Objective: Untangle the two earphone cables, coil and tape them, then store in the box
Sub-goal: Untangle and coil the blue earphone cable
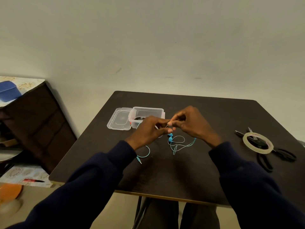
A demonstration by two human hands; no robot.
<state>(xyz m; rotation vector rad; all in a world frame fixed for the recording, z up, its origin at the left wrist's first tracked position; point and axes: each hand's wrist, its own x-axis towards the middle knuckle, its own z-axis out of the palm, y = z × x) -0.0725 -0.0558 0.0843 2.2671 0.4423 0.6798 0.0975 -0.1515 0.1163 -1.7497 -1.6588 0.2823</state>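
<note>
A thin blue earphone cable [177, 145] lies in loose loops on the dark table [173, 171], with its earbuds [170, 137] hanging just below my fingers. My left hand [148, 129] and my right hand [191, 124] meet above the table's middle, and both pinch the blue cable between fingertips. The cable's plug end [140, 161] trails by my left wrist. A clear plastic box [146, 113] stands behind my left hand with something dark and coiled inside, partly hidden. Its lid [119, 119] lies open to the left.
A roll of clear tape [257, 142] rests on black scissors [280, 154] at the table's right edge. A dark cabinet [36, 123] stands to the left, with a blue object [9, 90] on top. The wall runs close behind the table.
</note>
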